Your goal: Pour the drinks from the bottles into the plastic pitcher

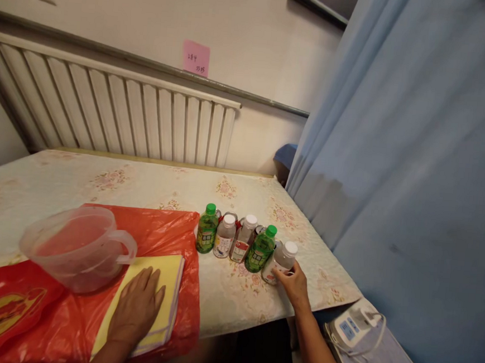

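My left hand (pixel 137 306) lies flat, fingers apart, on a stack of yellow cloths (pixel 166 279) that rests on a red plastic bag (pixel 167 231). My right hand (pixel 295 284) grips the rightmost white-capped bottle (pixel 281 260) near the table's right edge. That bottle ends a row of small bottles: a green-capped one (pixel 207 229), two white-capped ones (pixel 225 236) (pixel 243 238) and another green-capped one (pixel 261 249). Metal cans stand partly hidden behind the row.
A clear plastic jug with a handle (pixel 78 246) stands on the red bag at the left. The table has a floral cloth (pixel 112 179). A white radiator (pixel 105 112) lines the wall. A blue curtain (pixel 416 161) hangs at right, above a white device with a cord (pixel 351 324).
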Tool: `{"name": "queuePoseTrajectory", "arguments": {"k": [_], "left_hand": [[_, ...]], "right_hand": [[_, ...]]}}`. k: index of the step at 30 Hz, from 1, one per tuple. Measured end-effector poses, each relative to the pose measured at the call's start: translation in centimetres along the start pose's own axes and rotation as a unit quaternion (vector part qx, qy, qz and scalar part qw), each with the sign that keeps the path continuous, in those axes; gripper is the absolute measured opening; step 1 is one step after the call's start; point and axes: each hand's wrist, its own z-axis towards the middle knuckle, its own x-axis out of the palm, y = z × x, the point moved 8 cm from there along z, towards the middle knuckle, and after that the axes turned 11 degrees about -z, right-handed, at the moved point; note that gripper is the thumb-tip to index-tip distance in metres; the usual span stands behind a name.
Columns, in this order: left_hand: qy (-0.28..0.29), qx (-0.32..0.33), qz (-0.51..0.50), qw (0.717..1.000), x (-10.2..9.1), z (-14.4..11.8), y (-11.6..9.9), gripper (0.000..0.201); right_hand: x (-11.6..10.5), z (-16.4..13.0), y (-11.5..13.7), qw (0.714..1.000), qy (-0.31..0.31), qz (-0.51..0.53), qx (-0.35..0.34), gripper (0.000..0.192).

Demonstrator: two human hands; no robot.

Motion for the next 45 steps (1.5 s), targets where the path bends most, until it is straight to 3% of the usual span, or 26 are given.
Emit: {"name": "queuePoseTrajectory", "arguments": {"k": [16, 45], "left_hand": [[0.004, -0.001, -0.006, 1.0, -0.2, 0.1, -0.1, 0.049], [0.018, -0.018, -0.002, 1.0, -0.2, 0.1, 0.0, 0.048]], "right_hand": [[2.9, -2.1, -3.3, 1.0, 0.028, -0.004, -0.012, 0.034], [3.7, -2.3, -3.1, 0.997, -0.027, -0.066, -0.033, 0.039]]}}
